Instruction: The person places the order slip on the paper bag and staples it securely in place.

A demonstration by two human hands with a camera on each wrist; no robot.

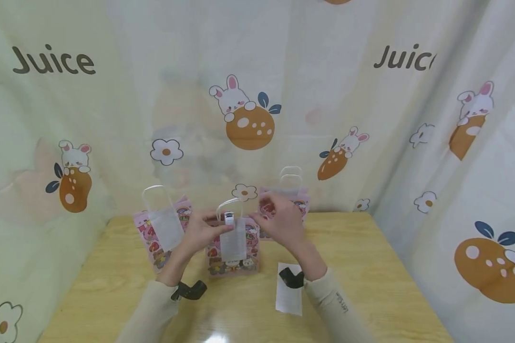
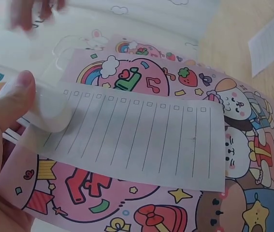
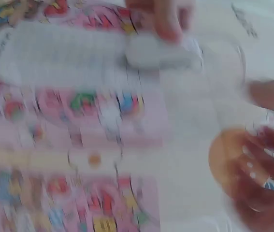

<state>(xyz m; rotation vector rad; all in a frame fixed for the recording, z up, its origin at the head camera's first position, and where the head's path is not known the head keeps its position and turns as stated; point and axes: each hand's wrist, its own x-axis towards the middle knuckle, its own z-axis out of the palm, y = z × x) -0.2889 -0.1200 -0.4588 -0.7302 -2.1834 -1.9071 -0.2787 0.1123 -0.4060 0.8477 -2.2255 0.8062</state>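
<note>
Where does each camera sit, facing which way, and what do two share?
Head: on the head, facing forward and down at table and middle bag; left hand, right hand and sleeves show.
Left wrist: worn there, facing the bag's lined slip; left thumb at left, blurred fingers at top.
Right wrist: worn there, facing that bag and a second bag; right hand at right, left fingers at top.
Shared: both wrist views show the middle bag, slip and white object the left hand pinches.

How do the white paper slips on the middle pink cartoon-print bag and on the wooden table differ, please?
The bag slip rests against the front of the bag; the table slip lies flat. The left hand holds a white rounded object over the bag slip's end; no hand holds the table slip. Both are rectangular and lined.
</note>
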